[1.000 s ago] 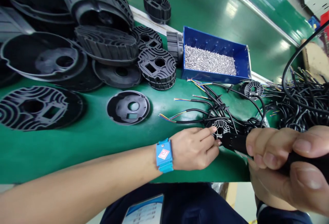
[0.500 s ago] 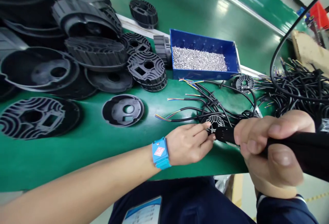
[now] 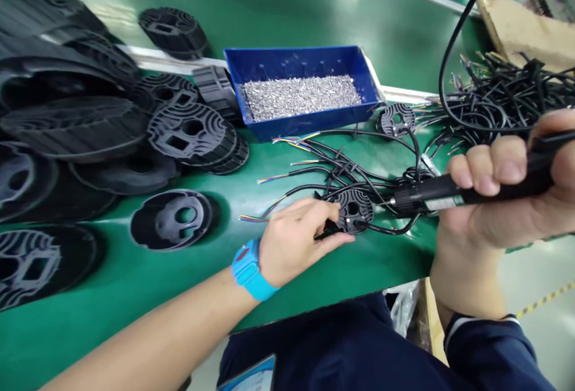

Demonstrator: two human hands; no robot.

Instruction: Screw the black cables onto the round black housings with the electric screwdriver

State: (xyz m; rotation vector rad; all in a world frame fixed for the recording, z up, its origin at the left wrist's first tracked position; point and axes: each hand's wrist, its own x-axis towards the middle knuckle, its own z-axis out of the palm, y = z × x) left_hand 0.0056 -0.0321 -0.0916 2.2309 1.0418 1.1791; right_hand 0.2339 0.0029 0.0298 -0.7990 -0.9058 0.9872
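My left hand [image 3: 305,229], with a blue wrist strap, grips the edge of a small round black plastic part [image 3: 354,211] with a grooved face. A black cable runs out of that part's lower right side. Wrapped round a black powered screwdriver [image 3: 438,194] is my right hand [image 3: 498,181]. The driver lies nearly level and its tip points left, just right of the round part. Black cables [image 3: 341,169] with bared coloured wire ends lie behind the part. A blue bin [image 3: 305,121] of small silver screws [image 3: 300,96] stands farther back.
Black round housings [image 3: 72,127] are piled at the left. One open housing [image 3: 173,220] lies left of my left hand. A cable heap [image 3: 498,97] and cardboard [image 3: 521,26] are at the right. The driver's cord hangs there.
The view has shifted right. The screwdriver has moved up and back from the round part, which now shows more of its face between the driver tip and my left hand.
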